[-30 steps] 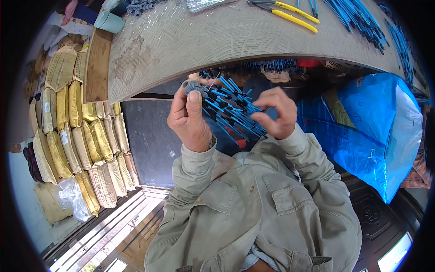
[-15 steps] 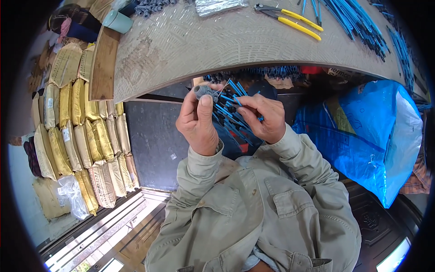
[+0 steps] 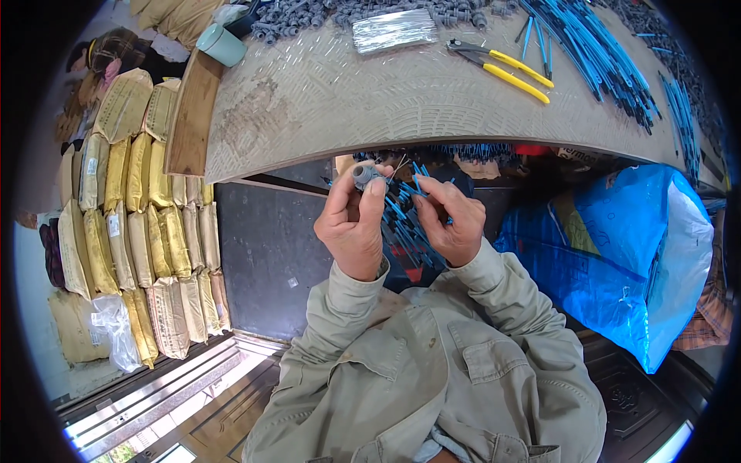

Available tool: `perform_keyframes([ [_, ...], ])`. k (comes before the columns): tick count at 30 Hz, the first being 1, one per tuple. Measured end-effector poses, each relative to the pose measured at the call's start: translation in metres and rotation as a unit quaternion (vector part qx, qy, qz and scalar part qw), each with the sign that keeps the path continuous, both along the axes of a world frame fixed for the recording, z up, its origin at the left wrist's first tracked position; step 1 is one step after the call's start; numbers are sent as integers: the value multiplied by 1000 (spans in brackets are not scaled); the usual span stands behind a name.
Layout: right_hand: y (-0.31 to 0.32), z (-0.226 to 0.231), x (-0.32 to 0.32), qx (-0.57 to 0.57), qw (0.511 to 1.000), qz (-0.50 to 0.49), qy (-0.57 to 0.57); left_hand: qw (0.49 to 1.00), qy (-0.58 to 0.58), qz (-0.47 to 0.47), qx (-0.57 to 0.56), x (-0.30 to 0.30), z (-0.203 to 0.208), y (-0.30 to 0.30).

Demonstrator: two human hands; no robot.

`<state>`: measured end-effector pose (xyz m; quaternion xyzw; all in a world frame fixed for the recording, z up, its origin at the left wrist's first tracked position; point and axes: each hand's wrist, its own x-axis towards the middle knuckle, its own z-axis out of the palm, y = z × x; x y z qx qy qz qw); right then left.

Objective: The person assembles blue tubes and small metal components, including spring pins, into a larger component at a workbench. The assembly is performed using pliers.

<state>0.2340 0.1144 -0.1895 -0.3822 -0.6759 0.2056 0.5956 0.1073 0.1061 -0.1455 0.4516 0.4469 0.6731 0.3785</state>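
Between the thumb and fingers of my left hand [image 3: 353,224] is a grey ribbed plastic fitting [image 3: 363,177], held below the table's front edge. A few thin wires [image 3: 400,162] stick out beside it. My right hand [image 3: 454,220] is closed in a pinch around a thin blue stick [image 3: 419,179], close to the fitting. Beneath both hands lies a bunch of blue sticks with black ends [image 3: 409,224]; my fingers partly cover it. Whether the stick and the fitting touch, I cannot make out.
On the table [image 3: 309,100] lie yellow-handled pliers [image 3: 509,73], a silvery bundle of wire pieces [image 3: 394,32], many grey fittings [image 3: 289,19] and blue sticks [image 3: 590,54]. A pale green cup [image 3: 221,45] stands at its left. Stacked sacks [image 3: 139,177] fill the left; a blue plastic bag [image 3: 610,239] hangs right.
Both hands have shifted slightly, the left one to the right and nearer the other. The grey fitting has moved with it. The view has tilted to show more of the table's far side.
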Motion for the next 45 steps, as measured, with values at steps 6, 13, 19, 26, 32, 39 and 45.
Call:
perform_keyframes([
  [6,3,1,0,15,1000,-23,-11,1000,14,17,-9,4,2,5],
  [13,9,-1,6,32,998,-49,-13,1000,11,26,1,15,-1,12],
  [19,15,-4,15,62,995,-65,-36,999,9,36,-4,25,-2,16],
  [26,15,-2,15,51,995,-72,-48,999,6,33,-4,24,-5,20],
  [32,15,-8,14,46,995,-78,-51,999,15,28,-6,24,-3,22],
  [39,19,-9,12,53,995,-78,-35,999,25,25,-9,24,-3,23],
  [45,16,-14,15,44,995,-72,-61,1000,12,26,-12,27,-3,23],
])
